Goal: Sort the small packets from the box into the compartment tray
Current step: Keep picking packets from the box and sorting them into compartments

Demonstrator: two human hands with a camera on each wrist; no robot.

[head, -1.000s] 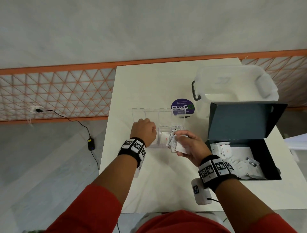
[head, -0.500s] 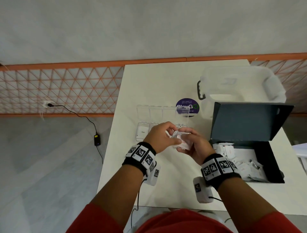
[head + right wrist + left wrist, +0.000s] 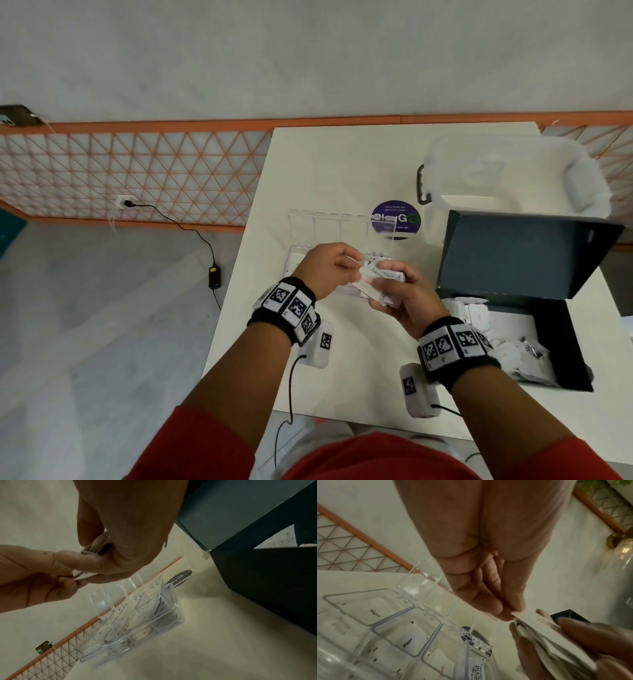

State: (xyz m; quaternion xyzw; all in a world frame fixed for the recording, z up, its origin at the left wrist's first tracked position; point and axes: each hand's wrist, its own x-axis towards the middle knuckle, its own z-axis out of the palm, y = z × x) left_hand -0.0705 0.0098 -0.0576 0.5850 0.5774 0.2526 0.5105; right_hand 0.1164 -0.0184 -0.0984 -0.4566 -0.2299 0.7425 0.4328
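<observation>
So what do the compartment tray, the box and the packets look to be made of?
Compartment tray: clear hard plastic, glossy, the table showing through it. Box: probably matte dark card, with a folded lid. Packets, gripped in the right hand: thin white paper, seemingly.

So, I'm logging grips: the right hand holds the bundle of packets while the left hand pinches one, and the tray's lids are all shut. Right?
Not quite. The grips are right: the right hand holds the bundle of packets and the left hand pinches one. But the compartment tray's lids stand open, as the right wrist view shows.

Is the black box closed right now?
No, the black box is open, its lid standing up and white packets lying inside.
</observation>
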